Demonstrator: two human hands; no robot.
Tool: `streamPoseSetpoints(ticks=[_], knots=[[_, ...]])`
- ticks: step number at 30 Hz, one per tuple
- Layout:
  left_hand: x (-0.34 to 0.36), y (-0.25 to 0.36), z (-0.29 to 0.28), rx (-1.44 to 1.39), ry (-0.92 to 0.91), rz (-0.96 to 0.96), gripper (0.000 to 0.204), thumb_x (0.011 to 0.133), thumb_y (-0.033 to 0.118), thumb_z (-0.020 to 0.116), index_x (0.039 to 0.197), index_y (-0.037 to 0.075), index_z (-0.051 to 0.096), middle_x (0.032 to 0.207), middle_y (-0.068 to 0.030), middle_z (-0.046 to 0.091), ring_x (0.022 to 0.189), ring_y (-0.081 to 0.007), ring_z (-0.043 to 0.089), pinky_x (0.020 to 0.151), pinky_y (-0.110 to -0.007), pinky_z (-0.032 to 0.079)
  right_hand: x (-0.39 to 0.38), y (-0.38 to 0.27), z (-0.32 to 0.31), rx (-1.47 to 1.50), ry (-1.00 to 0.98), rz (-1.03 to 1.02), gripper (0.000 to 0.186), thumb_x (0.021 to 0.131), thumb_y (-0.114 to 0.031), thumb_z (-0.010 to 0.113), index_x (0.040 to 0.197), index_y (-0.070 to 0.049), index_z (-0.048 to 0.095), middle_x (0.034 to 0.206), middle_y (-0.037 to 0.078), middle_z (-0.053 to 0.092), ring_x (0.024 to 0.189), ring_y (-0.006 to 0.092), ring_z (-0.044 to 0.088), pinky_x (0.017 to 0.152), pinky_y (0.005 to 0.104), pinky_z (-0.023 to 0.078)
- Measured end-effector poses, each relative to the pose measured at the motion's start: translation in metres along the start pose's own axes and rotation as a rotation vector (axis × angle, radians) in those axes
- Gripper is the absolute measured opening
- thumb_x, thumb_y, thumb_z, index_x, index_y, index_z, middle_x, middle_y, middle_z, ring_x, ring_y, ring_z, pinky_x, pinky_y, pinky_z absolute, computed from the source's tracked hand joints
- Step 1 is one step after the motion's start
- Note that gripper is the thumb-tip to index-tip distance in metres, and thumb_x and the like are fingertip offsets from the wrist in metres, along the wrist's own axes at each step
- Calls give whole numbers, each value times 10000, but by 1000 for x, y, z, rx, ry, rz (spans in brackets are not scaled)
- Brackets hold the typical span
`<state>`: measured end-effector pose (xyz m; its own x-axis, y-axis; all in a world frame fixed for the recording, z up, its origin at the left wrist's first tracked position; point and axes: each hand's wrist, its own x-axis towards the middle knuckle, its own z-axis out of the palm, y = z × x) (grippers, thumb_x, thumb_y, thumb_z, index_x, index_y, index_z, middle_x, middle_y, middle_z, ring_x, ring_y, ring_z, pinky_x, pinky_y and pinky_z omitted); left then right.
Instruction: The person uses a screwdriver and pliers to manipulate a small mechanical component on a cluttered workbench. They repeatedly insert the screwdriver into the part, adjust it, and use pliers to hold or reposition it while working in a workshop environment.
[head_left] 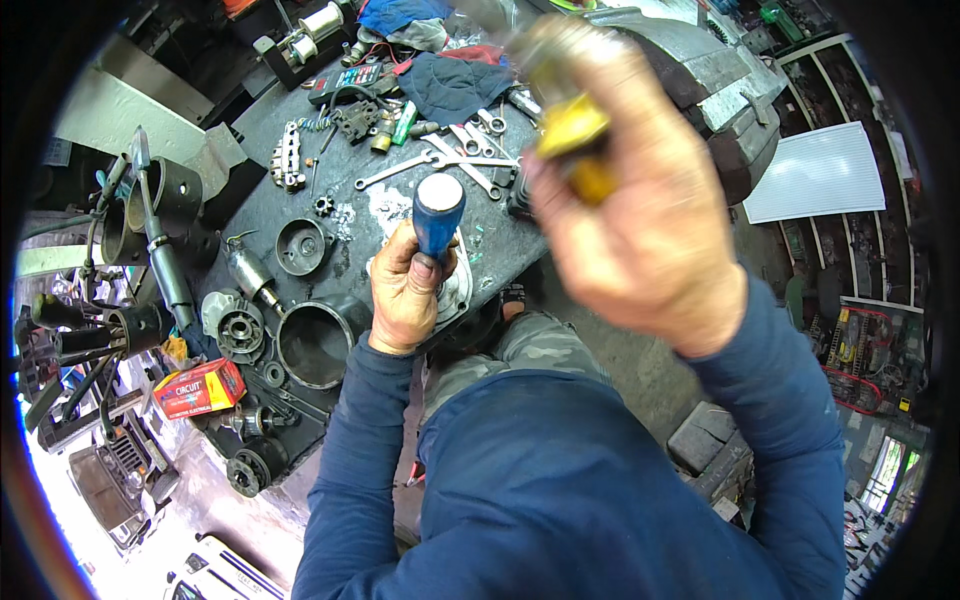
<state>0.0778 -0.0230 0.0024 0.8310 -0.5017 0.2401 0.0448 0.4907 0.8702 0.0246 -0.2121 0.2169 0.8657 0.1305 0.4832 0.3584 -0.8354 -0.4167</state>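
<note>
My left hand (398,305) is wrapped round the blue handle of a screwdriver (437,228) held upright, its pale butt end facing up. The screwdriver's tip is hidden below my fist. Just beside and under that hand is a grey metal housing (459,287) at the bench edge. My right hand (645,215) is raised to the right, closed round a yellow-handled tool (573,128). Motion smears this tool, and its far end is too blurred to name.
On the dark workbench (370,150) lie several wrenches (465,160), a dark cloth (450,88) and a round metal cap (304,246). A hollow metal cylinder (322,345), motor parts (240,328) and a red-yellow box (200,390) stand left. A vise (720,100) is at the far right.
</note>
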Motion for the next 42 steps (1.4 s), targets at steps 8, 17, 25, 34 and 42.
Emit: streamPoseSetpoints(ticks=[8,17,25,34,42], knots=[[-10,4,-7,21,25,13,634,1001,603,693,1177,-5,675,946,-12,643,729,-70,530,636,-218,408,-10,-11,6,-34,-165,63,646,790,144,625,1419,2,583,1290,237,645,1173,393,679,1011,412,550],[-3,-2,-4,77,15,66,583,1026,556,688,1197,-1,708,905,22,619,738,-58,507,647,-230,398,-13,-14,57,911,-10,456,645,913,25,805,1490,3,518,1369,92,646,1193,163,623,1043,324,512],[16,14,-10,-303,48,213,618,1026,356,656,1465,-67,551,1257,-168,676,1161,-263,660,1069,-415,500,-28,5,69,950,60,419,574,897,69,769,1429,-18,575,1257,57,666,1156,132,628,1021,307,524],[-20,74,-28,1069,-334,-67,499,812,89,807,1293,18,693,1301,-190,705,1250,-366,660,1087,-420,515,-40,14,61,915,63,397,587,901,85,778,1440,-13,567,1240,46,675,1110,118,642,1007,297,531],[-12,62,-20,1036,-203,-212,325,818,81,812,1128,6,749,1070,-175,757,978,-347,739,893,-420,578,-42,22,66,948,71,410,642,905,86,781,1483,1,514,1337,86,666,1211,156,638,1075,322,522]])
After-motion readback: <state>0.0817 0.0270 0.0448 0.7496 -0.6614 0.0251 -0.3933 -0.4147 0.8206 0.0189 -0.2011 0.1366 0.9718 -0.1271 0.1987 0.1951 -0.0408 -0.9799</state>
